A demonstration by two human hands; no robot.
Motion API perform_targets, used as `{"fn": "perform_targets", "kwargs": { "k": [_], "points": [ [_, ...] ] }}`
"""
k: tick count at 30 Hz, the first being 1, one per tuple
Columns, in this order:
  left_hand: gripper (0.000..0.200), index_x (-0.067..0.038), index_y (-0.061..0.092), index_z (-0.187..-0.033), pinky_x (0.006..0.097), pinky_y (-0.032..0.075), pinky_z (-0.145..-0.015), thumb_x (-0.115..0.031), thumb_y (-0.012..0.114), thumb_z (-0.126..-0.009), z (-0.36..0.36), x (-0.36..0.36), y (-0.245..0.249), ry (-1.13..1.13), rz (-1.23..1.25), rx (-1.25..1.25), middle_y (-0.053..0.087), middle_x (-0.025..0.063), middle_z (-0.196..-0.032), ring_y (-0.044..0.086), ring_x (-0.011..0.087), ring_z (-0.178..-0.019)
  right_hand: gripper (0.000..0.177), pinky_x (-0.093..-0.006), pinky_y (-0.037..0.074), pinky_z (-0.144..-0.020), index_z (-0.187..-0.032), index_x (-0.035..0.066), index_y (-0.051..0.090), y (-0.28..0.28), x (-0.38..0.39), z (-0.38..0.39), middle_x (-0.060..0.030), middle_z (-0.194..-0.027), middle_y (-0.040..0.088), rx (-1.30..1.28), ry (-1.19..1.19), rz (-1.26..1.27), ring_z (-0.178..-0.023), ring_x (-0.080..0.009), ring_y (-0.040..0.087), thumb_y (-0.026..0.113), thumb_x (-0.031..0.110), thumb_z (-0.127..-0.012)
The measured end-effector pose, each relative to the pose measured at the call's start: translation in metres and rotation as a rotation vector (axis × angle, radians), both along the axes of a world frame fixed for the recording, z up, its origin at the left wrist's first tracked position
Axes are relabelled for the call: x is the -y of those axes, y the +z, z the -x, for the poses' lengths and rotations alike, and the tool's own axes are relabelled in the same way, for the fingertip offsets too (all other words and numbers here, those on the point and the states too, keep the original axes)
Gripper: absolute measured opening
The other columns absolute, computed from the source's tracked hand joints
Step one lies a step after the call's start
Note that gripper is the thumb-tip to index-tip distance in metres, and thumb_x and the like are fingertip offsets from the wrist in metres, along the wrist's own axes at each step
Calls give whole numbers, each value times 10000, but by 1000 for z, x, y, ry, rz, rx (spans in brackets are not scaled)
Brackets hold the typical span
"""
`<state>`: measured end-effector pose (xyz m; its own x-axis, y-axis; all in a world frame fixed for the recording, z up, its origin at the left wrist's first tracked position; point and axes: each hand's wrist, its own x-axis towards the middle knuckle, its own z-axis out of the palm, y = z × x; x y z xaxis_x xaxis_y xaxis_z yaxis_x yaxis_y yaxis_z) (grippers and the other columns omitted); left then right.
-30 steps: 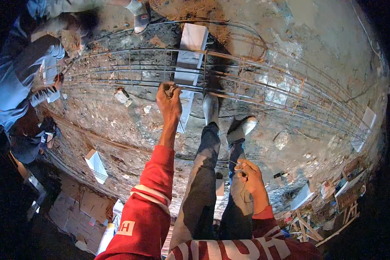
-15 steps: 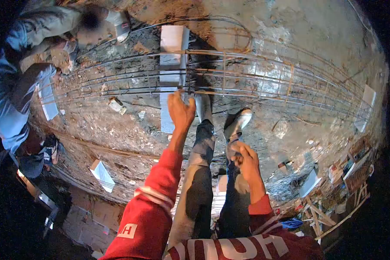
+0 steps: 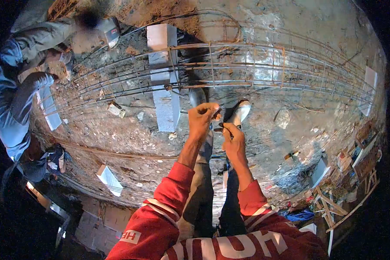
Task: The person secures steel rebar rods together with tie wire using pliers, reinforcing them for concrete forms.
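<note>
Both hands meet over the boots [image 3: 242,112], just short of the rebar cage [image 3: 264,65]; left hand [image 3: 201,118] is closed, fingertips pinching what looks like a short bit of wire [image 3: 219,125]; right hand [image 3: 234,141] is closed too, pinching the other end; too small to be sure tbh. I'd guess the step is readying the wire; next move calls for a reach forward to a bar crossing, near the block [image 3: 167,106]. Co-worker [image 3: 13,95] crouches at the cage's left end.

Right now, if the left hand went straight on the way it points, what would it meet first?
Likely the rebar cage, beyond the person's own boot; the left hand is held high, so depth is unclear.
</note>
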<state>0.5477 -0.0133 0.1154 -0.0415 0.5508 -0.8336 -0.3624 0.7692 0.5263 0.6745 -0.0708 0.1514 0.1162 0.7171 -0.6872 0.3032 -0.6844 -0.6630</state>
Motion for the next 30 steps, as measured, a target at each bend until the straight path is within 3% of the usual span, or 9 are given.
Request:
{"fn": "perform_targets", "kwargs": {
  "k": [6, 8, 10, 14, 16, 19, 22, 26, 30],
  "points": [
    [252, 27, 644, -823, 262, 516, -583, -218, 690, -858, 12, 22, -12, -121, 69, 89, 648, 77, -741, 607, 141, -611, 162, -273, 426, -436, -956, -15, 640, -2, 3, -21, -96, -777, 633, -241, -35, 463, -502, -128, 571, 563, 105, -879],
    [265, 6, 649, -814, 249, 507, -581, -252, 683, -864, 17, 17, -16, -303, 216, 191, 651, 54, -735, 604, 134, -609, 174, -270, 413, -424, -986, 1, 638, -7, 13, -23, -69, -738, 622, -258, -4, 455, -483, -110, 528, 597, 119, -864],
    [285, -8, 666, -825, 242, 500, -584, -290, 697, -848, 23, 10, -25, -317, 179, 155, 659, 45, -743, 602, 122, -618, 235, -260, 385, -420, -1034, 6, 626, -5, 12, -14, -62, -733, 622, -434, -395, 426, -480, -100, 502, 628, 163, -859],
    [294, -14, 694, -815, 262, 498, -587, -274, 801, -728, 29, -20, -35, -536, 69, 14, 658, 73, -691, 613, 135, -592, 265, -249, 330, -440, -1066, 92, 652, -46, 15, -6, -2, -676, 567, -395, -408, 289, -501, -73, 468, 641, 252, -856],
    [369, 8, 684, -904, 310, 516, -649, -276, 810, -705, 39, -36, -50, -951, -212, -272, 688, 92, -795, 636, 177, -679, 253, -228, 312, -434, -1085, 99, 638, -75, 23, 5, 18, -706, 560, -417, -555, 376, -488, -59, 429, 614, 247, -882],
    [377, 14, 652, -993, 356, 522, -702, -230, 769, -731, 48, -52, -92, -848, -672, -719, 690, 155, -883, 674, 270, -789, 261, -217, 304, -419, -1147, 118, 609, -103, 15, 14, 43, -737, 554, -471, -766, 599, -465, -48, 394, 565, 242, -921],
    [317, -8, 655, -988, 385, 525, -711, -226, 726, -769, 48, -59, -133, -921, -666, -943, 681, 180, -869, 667, 332, -807, 230, -243, 323, -383, -1127, 138, 594, -186, 39, 21, 52, -725, 544, -882, -948, 578, -435, -60, 397, 543, 254, -935],
    [215, -39, 690, -901, 442, 515, -704, -221, 660, -789, 37, -68, -144, -1017, -490, -802, 671, 208, -856, 646, 389, -789, 110, -237, 281, -356, -927, 161, 557, -213, -9, 45, 61, -605, 434, -1190, -864, 307, -395, -58, 336, 575, 269, -927],
    [208, -60, 719, -857, 371, 518, -673, -252, 664, -798, 31, -79, -155, -944, -376, -511, 673, 200, -769, 679, 307, -730, 184, -226, 268, -379, -1070, 144, 578, -191, -31, 33, 64, -602, 438, -1046, -806, 377, -411, -52, 331, 579, 259, -926]
  ]
}}
